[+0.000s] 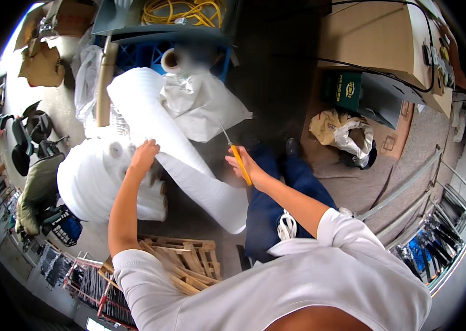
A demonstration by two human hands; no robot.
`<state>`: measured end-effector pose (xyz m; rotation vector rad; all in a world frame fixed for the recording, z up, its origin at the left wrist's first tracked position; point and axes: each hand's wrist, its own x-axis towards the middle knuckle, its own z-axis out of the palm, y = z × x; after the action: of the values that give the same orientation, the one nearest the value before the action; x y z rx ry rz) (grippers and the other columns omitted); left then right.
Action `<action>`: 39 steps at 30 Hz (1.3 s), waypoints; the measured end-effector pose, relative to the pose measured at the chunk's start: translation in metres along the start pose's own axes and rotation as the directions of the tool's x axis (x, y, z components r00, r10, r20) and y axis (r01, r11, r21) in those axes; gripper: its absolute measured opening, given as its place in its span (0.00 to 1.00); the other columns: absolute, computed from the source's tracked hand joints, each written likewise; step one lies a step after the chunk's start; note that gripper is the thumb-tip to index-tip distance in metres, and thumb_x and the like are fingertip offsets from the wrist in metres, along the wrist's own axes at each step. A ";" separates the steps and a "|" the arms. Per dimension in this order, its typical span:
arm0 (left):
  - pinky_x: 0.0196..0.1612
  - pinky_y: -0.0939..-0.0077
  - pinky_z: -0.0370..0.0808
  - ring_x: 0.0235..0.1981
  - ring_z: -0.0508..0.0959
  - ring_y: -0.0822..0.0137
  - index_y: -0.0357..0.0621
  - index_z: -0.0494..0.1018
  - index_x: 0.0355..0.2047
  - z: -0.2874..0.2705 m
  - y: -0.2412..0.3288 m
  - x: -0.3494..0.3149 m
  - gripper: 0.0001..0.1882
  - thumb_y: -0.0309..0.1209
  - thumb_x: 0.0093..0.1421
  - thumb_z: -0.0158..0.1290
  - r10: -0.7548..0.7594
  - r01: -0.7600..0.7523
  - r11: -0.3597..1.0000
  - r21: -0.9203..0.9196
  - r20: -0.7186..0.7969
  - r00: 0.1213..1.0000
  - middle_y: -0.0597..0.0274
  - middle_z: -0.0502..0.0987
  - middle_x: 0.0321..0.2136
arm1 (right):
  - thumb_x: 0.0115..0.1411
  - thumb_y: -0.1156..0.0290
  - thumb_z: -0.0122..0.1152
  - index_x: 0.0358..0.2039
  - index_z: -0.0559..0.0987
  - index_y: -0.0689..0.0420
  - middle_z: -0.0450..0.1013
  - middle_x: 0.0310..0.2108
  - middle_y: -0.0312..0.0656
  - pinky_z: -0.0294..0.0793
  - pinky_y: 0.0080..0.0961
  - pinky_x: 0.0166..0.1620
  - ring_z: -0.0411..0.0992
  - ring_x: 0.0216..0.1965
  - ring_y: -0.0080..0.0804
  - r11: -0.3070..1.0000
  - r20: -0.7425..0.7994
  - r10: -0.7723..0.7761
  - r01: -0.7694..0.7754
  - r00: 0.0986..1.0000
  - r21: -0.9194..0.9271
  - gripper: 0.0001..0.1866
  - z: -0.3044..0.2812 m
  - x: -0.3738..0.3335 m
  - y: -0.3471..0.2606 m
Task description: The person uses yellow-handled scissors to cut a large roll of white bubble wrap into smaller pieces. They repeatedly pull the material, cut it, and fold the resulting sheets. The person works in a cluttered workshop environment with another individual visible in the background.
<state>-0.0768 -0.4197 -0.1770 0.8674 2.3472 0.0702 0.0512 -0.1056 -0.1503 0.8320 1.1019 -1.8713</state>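
Observation:
My right hand [245, 167] grips an orange-yellow utility knife [240, 165]. Its long thin blade [224, 132] points up and away from me, over the floor near a white woven sack [202, 105]. My left hand [144, 155] is closed, its fingertips pinching the edge of a white foam sheet [180, 143]. That sheet runs in a long strip from the far left down toward my legs, its near end curling. Left of the left hand and partly under my forearm lies a thick roll of white foam wrap [87, 179].
Beyond the sack are a blue plastic crate [133, 53], a grey bin with yellow cable [183, 12] and an upright cardboard tube [104, 88]. Wooden pallets [191, 259] lie near my left side. To the right stand a green box [348, 91], a crumpled bag [326, 128] and a metal rack [431, 237].

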 end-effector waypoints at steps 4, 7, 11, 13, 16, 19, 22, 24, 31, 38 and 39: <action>0.35 0.64 0.67 0.33 0.68 0.55 0.41 0.67 0.19 -0.040 -0.022 -0.080 0.04 0.20 0.43 0.43 -0.148 0.149 0.989 0.006 0.141 0.979 0.56 0.67 0.26 | 0.59 0.48 0.27 0.48 0.56 0.51 0.55 0.52 0.49 0.60 0.15 0.38 0.59 0.48 0.27 0.989 0.150 -0.112 0.125 0.982 -0.080 0.24 0.027 -0.005 -0.003; 0.33 0.65 0.65 0.31 0.68 0.53 0.38 0.68 0.17 -0.056 -0.032 -0.141 0.03 0.20 0.42 0.44 -0.238 0.242 0.967 -0.082 0.051 0.970 0.52 0.66 0.22 | 0.59 0.63 0.39 0.48 0.55 0.52 0.55 0.51 0.52 0.61 0.20 0.45 0.56 0.52 0.36 0.982 0.270 -0.062 0.107 0.961 -0.154 0.18 0.032 -0.024 -0.016; 0.32 0.64 0.64 0.30 0.69 0.52 0.36 0.69 0.17 -0.092 -0.023 -0.191 0.04 0.19 0.41 0.43 -0.341 0.335 0.937 -0.097 -0.062 0.938 0.51 0.66 0.21 | 0.53 0.76 0.44 0.48 0.55 0.53 0.56 0.50 0.54 0.60 0.22 0.49 0.58 0.51 0.37 0.990 0.282 0.050 -0.009 0.958 -0.143 0.21 0.015 -0.055 -0.033; 0.30 0.65 0.65 0.28 0.69 0.52 0.35 0.70 0.18 -0.112 -0.020 -0.228 0.04 0.20 0.41 0.44 -0.415 0.409 0.909 -0.075 -0.101 0.904 0.51 0.66 0.21 | 0.58 0.68 0.37 0.47 0.55 0.53 0.60 0.41 0.48 0.63 0.16 0.38 0.59 0.37 0.27 0.987 0.254 0.014 0.026 0.967 -0.156 0.16 0.000 -0.069 -0.033; 0.29 0.67 0.66 0.25 0.70 0.53 0.35 0.70 0.19 -0.164 0.011 -0.257 0.04 0.21 0.41 0.45 -0.601 0.583 0.796 -0.161 -0.100 0.793 0.52 0.66 0.21 | 0.60 0.65 0.34 0.46 0.56 0.53 0.62 0.37 0.47 0.65 0.10 0.33 0.61 0.29 0.22 0.986 0.204 0.004 0.030 0.979 -0.165 0.14 -0.032 -0.082 -0.039; 0.29 0.73 0.66 0.27 0.71 0.58 0.35 0.69 0.20 -0.212 0.046 -0.294 0.07 0.22 0.44 0.41 -0.512 0.522 0.852 -0.037 -0.262 0.818 0.53 0.68 0.22 | 0.60 0.65 0.33 0.46 0.56 0.54 0.61 0.40 0.49 0.65 0.09 0.33 0.62 0.29 0.22 0.982 0.230 0.029 0.015 0.973 -0.187 0.14 -0.045 -0.096 -0.055; 0.30 0.69 0.66 0.28 0.70 0.57 0.38 0.69 0.18 -0.262 0.091 -0.306 0.04 0.21 0.42 0.43 -0.394 0.470 0.874 0.126 -0.382 0.836 0.54 0.67 0.21 | 0.60 0.64 0.33 0.46 0.56 0.55 0.61 0.41 0.48 0.65 0.11 0.34 0.62 0.29 0.22 0.986 0.335 0.057 0.000 0.940 -0.166 0.14 -0.037 -0.117 -0.073; 0.31 0.70 0.67 0.28 0.70 0.57 0.36 0.68 0.22 -0.307 0.113 -0.329 0.05 0.20 0.43 0.42 -0.234 0.351 0.916 0.197 -0.449 0.862 0.52 0.69 0.23 | 0.58 0.66 0.41 0.44 0.57 0.55 0.61 0.40 0.44 0.64 0.12 0.38 0.62 0.32 0.23 0.961 0.413 -0.035 0.144 0.910 -0.236 0.15 -0.031 -0.132 -0.084; 0.33 0.71 0.67 0.32 0.69 0.56 0.35 0.65 0.26 -0.419 0.256 -0.253 0.08 0.16 0.43 0.45 -0.208 0.418 0.846 0.331 -0.517 0.830 0.54 0.67 0.28 | 0.53 0.77 0.51 0.37 0.58 0.54 0.61 0.39 0.40 0.63 0.17 0.46 0.62 0.41 0.29 0.726 0.649 -0.511 0.687 0.563 -0.024 0.14 0.039 -0.168 -0.149; 0.35 0.77 0.68 0.29 0.71 0.61 0.37 0.67 0.27 -0.363 0.313 -0.149 0.08 0.14 0.46 0.44 -0.129 0.210 0.978 0.003 -0.780 0.613 0.58 0.67 0.29 | 0.52 0.70 0.55 0.37 0.57 0.53 0.60 0.33 0.36 0.61 0.16 0.43 0.61 0.35 0.22 0.723 0.727 -0.530 0.681 0.438 0.117 0.17 0.054 -0.203 -0.191; 0.35 0.76 0.68 0.30 0.71 0.61 0.37 0.67 0.27 -0.363 0.314 -0.143 0.08 0.14 0.46 0.45 -0.147 0.207 0.978 -0.033 -0.811 0.566 0.59 0.68 0.29 | 0.51 0.68 0.56 0.36 0.58 0.51 0.55 0.25 0.32 0.61 0.15 0.33 0.58 0.28 0.17 0.650 0.734 -0.595 0.733 0.329 0.199 0.17 0.052 -0.190 -0.195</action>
<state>-0.0237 -0.2028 0.2708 0.6891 3.3214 0.3890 -0.0367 -0.0356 0.1025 -0.6845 1.0672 -2.3696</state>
